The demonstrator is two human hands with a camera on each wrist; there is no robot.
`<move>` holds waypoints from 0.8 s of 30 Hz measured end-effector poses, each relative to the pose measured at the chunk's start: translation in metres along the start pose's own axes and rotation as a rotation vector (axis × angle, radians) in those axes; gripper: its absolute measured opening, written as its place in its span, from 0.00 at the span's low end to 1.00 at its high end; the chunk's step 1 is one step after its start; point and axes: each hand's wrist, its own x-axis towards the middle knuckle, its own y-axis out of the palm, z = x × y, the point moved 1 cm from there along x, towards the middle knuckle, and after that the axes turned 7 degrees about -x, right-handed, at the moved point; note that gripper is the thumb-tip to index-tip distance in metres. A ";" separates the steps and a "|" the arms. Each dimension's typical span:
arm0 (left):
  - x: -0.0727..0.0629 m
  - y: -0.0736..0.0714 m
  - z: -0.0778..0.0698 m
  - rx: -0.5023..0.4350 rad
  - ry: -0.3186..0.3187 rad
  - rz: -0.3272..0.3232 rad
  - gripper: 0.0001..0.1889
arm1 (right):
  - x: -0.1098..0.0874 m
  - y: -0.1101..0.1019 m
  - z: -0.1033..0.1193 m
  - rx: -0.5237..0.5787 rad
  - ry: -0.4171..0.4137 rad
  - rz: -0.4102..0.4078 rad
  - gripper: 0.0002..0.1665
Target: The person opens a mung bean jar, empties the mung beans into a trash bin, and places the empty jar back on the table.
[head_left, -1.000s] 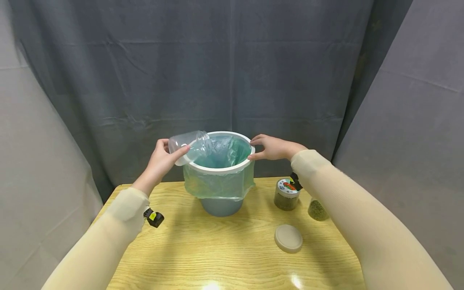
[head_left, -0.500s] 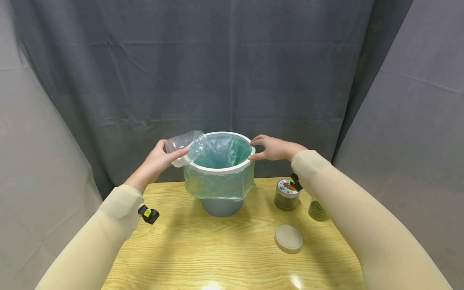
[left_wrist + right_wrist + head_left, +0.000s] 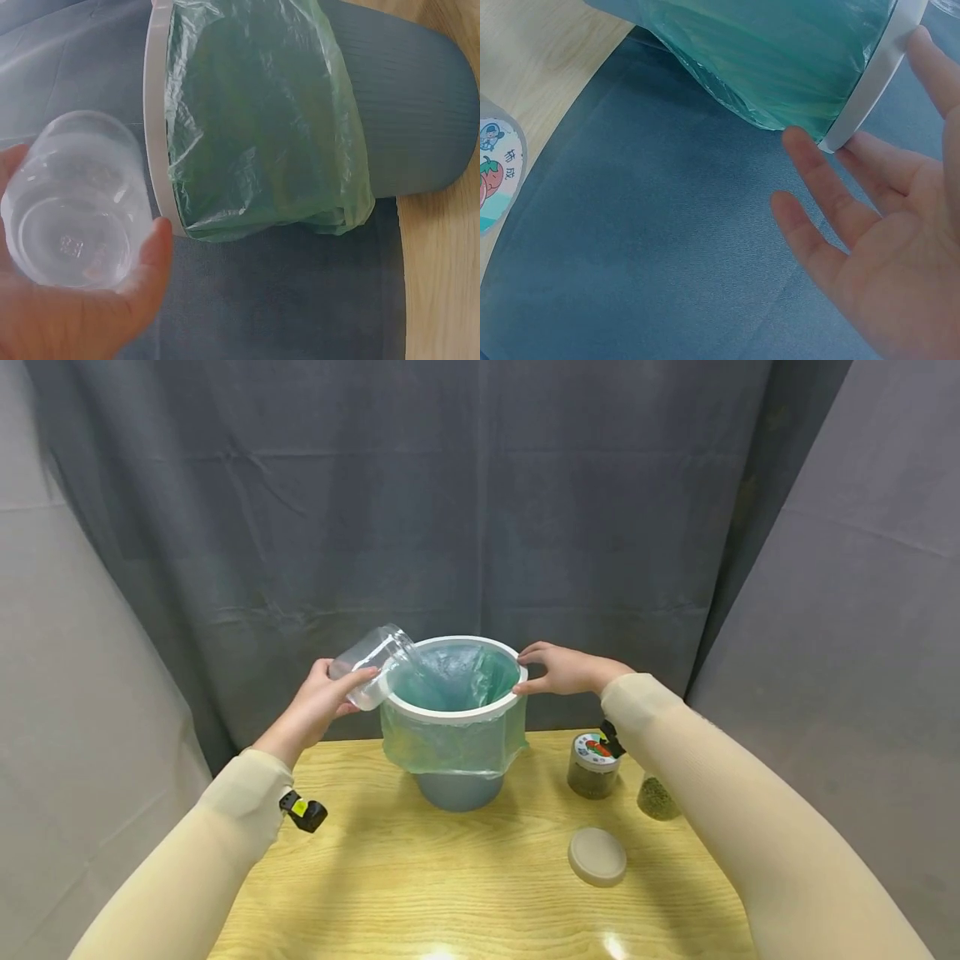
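My left hand [image 3: 318, 697] grips a clear plastic jar [image 3: 371, 662] at the left of the bin. The jar is tilted, its mouth pointing up and right over the bin's rim, and its see-through base faces the camera in the left wrist view. I see nothing inside it. The grey-blue bin [image 3: 459, 791] stands upright, with a white rim [image 3: 456, 717] and a green plastic bag [image 3: 442, 745] lining it and folded over outside. At the rim's right side, my right hand [image 3: 566, 668] rests its thumb and fingertips on the rim, fingers spread and fairly straight.
On the wooden table [image 3: 420, 877], a lidded jar with a strawberry label [image 3: 592, 768] stands right of the bin. A jar of green grains [image 3: 657, 797] is partly behind my right sleeve. A beige lid [image 3: 597, 856] lies flat nearer. Grey curtain [image 3: 375, 510] hangs behind.
My left hand has drawn the jar a little left, and the jar's mouth has tipped upward. The right hand stays on the rim.
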 end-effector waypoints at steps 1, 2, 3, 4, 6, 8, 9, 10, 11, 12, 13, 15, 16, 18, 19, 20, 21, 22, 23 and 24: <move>0.000 0.000 0.001 -0.028 0.001 0.000 0.42 | 0.000 0.000 0.001 -0.001 -0.003 0.000 0.45; 0.000 -0.001 0.001 -0.057 0.004 0.002 0.41 | 0.000 0.000 0.001 -0.003 -0.003 0.001 0.44; 0.000 -0.001 0.001 -0.085 0.006 0.004 0.41 | 0.000 0.000 0.001 -0.003 -0.004 0.000 0.44; 0.000 -0.001 0.002 -0.110 0.009 0.004 0.40 | 0.000 0.000 0.002 -0.004 -0.006 -0.001 0.44; 0.000 -0.001 0.001 -0.164 0.017 0.013 0.39 | 0.000 0.000 0.001 -0.002 -0.007 -0.002 0.44; -0.001 -0.001 0.002 -0.220 0.023 0.026 0.40 | 0.001 0.001 0.000 0.002 -0.008 -0.003 0.45; -0.002 -0.001 0.002 -0.249 0.028 0.034 0.40 | 0.001 0.001 -0.001 0.005 -0.009 -0.005 0.45; -0.002 -0.001 0.003 -0.273 0.033 0.039 0.40 | 0.001 0.001 -0.001 0.007 -0.012 -0.006 0.45; -0.003 -0.001 0.004 -0.290 0.038 0.043 0.40 | 0.001 0.001 -0.002 0.008 -0.016 -0.009 0.45; -0.004 -0.001 0.005 -0.302 0.045 0.046 0.40 | 0.002 0.001 -0.002 0.006 -0.021 -0.012 0.45; -0.005 -0.001 0.006 -0.310 0.053 0.048 0.40 | 0.002 0.002 -0.003 0.003 -0.022 -0.014 0.45; -0.007 0.000 0.009 -0.320 0.068 0.041 0.38 | 0.003 0.003 -0.005 -0.007 -0.032 -0.020 0.45; -0.008 0.000 0.010 -0.328 0.074 0.034 0.38 | 0.003 0.003 -0.006 -0.012 -0.036 -0.023 0.45; -0.011 0.001 0.014 -0.340 0.087 0.020 0.36 | 0.003 0.004 -0.007 -0.013 -0.041 -0.028 0.45; -0.012 0.001 0.015 -0.352 0.091 0.010 0.36 | 0.004 0.004 -0.008 -0.014 -0.045 -0.031 0.44; -0.013 0.002 0.016 -0.369 0.095 -0.003 0.35 | 0.004 0.004 -0.008 -0.012 -0.052 -0.035 0.44; -0.014 0.002 0.018 -0.385 0.099 -0.014 0.34 | 0.004 0.004 -0.008 -0.010 -0.056 -0.038 0.44; -0.015 0.002 0.019 -0.400 0.104 -0.026 0.34 | 0.004 0.005 -0.008 -0.006 -0.059 -0.042 0.44; -0.016 0.001 0.021 -0.411 0.109 -0.038 0.34 | 0.004 0.005 -0.008 -0.004 -0.062 -0.047 0.44; -0.017 0.001 0.022 -0.424 0.114 -0.048 0.33 | 0.003 0.005 -0.008 0.002 -0.067 -0.053 0.44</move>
